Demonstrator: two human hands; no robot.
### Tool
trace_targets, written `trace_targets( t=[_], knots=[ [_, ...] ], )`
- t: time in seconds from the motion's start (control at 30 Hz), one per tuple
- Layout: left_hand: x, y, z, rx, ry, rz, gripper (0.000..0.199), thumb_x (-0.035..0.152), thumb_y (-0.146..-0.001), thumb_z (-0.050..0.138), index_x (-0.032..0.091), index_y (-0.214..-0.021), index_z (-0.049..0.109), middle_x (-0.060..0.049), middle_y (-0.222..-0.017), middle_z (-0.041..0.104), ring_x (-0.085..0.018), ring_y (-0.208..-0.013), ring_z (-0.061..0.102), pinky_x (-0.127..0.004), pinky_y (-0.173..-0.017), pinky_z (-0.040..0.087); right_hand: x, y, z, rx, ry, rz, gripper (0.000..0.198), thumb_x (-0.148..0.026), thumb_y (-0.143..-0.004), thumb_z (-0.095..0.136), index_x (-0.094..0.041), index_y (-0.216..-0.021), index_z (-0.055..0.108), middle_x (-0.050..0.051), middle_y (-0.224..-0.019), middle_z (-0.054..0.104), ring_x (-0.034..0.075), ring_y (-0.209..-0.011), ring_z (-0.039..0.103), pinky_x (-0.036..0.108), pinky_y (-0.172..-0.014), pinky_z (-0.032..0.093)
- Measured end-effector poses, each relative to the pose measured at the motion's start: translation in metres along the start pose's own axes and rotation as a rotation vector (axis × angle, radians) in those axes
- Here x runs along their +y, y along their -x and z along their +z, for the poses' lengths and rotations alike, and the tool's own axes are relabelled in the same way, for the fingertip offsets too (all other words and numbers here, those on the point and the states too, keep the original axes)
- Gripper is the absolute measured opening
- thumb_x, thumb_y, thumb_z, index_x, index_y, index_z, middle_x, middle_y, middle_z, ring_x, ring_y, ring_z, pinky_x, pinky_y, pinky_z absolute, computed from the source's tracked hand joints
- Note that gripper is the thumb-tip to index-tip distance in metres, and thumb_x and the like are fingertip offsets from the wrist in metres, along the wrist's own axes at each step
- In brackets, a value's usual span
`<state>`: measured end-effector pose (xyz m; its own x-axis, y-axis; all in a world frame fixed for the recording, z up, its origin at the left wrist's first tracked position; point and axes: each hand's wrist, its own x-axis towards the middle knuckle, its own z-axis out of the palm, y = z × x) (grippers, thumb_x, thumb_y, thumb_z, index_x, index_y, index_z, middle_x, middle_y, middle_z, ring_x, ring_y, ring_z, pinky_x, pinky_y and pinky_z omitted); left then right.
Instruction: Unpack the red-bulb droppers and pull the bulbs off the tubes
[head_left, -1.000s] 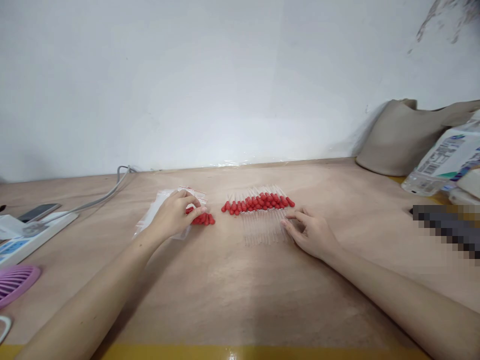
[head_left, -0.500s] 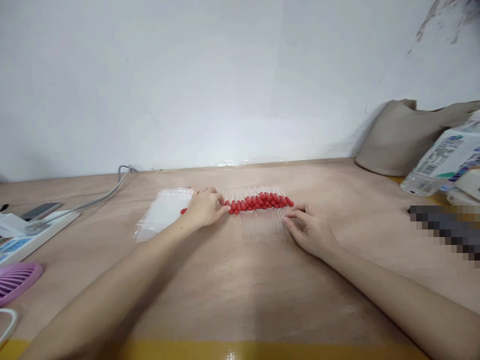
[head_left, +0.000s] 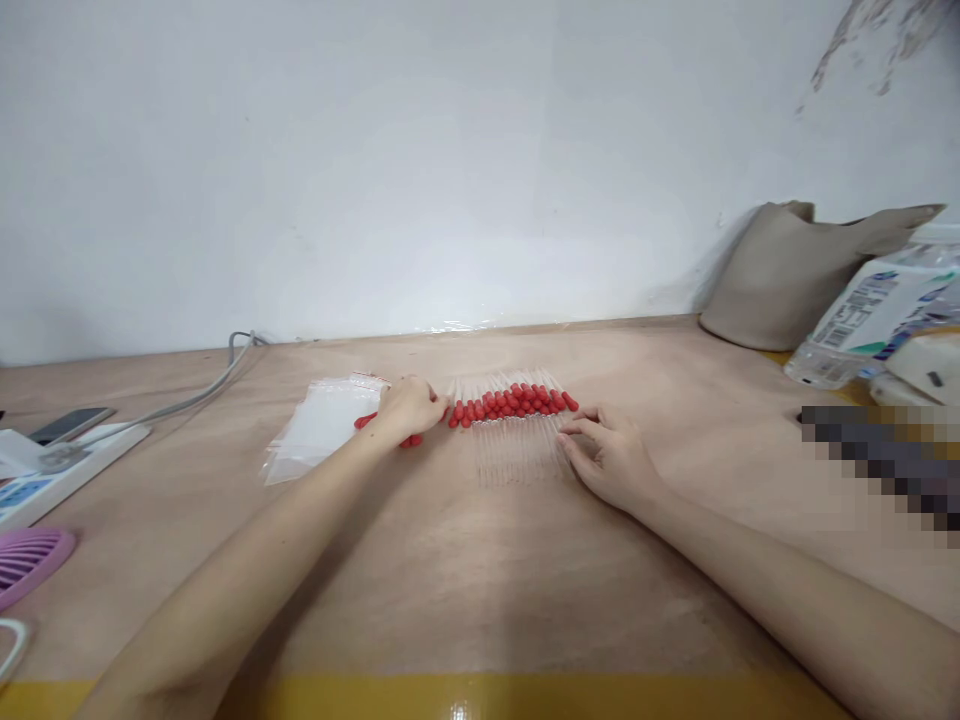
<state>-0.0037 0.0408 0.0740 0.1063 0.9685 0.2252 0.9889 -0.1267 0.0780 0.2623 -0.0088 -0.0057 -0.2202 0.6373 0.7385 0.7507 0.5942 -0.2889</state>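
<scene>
A row of glass droppers with red rubber bulbs (head_left: 517,401) lies on the table, their clear tubes (head_left: 517,455) pointing toward me and others pointing away. My left hand (head_left: 412,408) is just left of the row, its thumb and fingers closed together. What it holds, if anything, is hidden. More red bulbs (head_left: 365,420) show beside and under this hand. At the row's right end, the curved fingers of my right hand (head_left: 611,460) rest against the outermost tubes, thumb and forefinger slightly apart. Clear plastic zip bags (head_left: 307,430) lie left of my left hand.
A white power strip (head_left: 90,465) with a grey cable, a phone (head_left: 75,425) and a purple slatted object (head_left: 34,565) are at the left. Toward the right stand a beige bag-like object (head_left: 772,275) and a clear labelled bottle (head_left: 862,320). A wall (head_left: 480,170) closes the back.
My left hand has drawn slightly away from the row's left end, uncovering red bulbs beneath it. My right hand keeps its place by the tubes. The whole view has shifted a little.
</scene>
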Motion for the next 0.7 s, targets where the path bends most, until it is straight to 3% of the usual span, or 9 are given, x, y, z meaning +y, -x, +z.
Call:
trace_targets(
  t=[0.13, 0.27, 0.4, 0.53, 0.7],
  knots=[
    [-0.008, 0.025, -0.005, 0.282, 0.017, 0.128, 0.032, 0.037, -0.080, 0.046, 0.018, -0.061, 0.064, -0.009, -0.092, 0.063, -0.027, -0.096, 0.052, -0.043, -0.083, 0.039, -0.001, -0.001, 0.000, 0.024, -0.010, -0.021, 0.015, -0.024, -0.079, 0.051, -0.020, -0.087, 0.063, 0.007, -0.085, 0.060, 0.020, -0.081, 0.057, 0.036, -0.073, 0.045],
    [-0.017, 0.063, 0.006, 0.533, 0.008, 0.519, 0.017, 0.031, -0.080, 0.054, 0.020, -0.073, 0.064, -0.006, -0.098, 0.063, -0.023, -0.094, 0.052, -0.041, -0.082, 0.038, -0.010, -0.004, -0.004, 0.066, -0.037, -0.087, 0.034, -0.027, -0.081, 0.051, -0.020, -0.114, 0.052, 0.010, -0.107, 0.057, 0.023, -0.100, 0.054, 0.040, -0.084, 0.045],
    [-0.020, 0.085, 0.026, 0.600, 0.037, 0.752, 0.004, 0.025, -0.077, 0.062, 0.022, -0.078, 0.063, -0.002, -0.090, 0.065, -0.020, -0.090, 0.055, -0.037, -0.082, 0.040, -0.025, -0.005, -0.007, -0.029, -0.001, -0.266, 0.052, -0.034, -0.081, 0.053, -0.018, -0.129, 0.039, 0.012, -0.130, 0.045, 0.025, -0.119, 0.041, 0.043, -0.096, 0.038],
    [-0.017, 0.088, 0.036, 0.627, 0.073, 0.806, 0.005, 0.023, -0.074, 0.065, 0.021, -0.079, 0.062, -0.001, -0.085, 0.066, -0.019, -0.086, 0.056, -0.036, -0.079, 0.041, -0.036, -0.005, -0.002, -0.144, 0.033, -0.432, 0.049, -0.037, -0.082, 0.052, -0.015, -0.125, 0.045, 0.012, -0.127, 0.050, 0.025, -0.123, 0.038, 0.046, -0.101, 0.032],
    [-0.015, 0.086, 0.037, 0.654, 0.108, 0.847, 0.012, 0.021, -0.071, 0.068, 0.021, -0.081, 0.061, 0.000, -0.081, 0.067, -0.017, -0.080, 0.057, -0.036, -0.077, 0.042, -0.043, -0.006, 0.008, -0.129, 0.032, -0.447, 0.033, -0.032, -0.084, 0.051, -0.017, -0.113, 0.056, 0.009, -0.116, 0.059, 0.023, -0.116, 0.046, 0.045, -0.099, 0.035]
  ],
)
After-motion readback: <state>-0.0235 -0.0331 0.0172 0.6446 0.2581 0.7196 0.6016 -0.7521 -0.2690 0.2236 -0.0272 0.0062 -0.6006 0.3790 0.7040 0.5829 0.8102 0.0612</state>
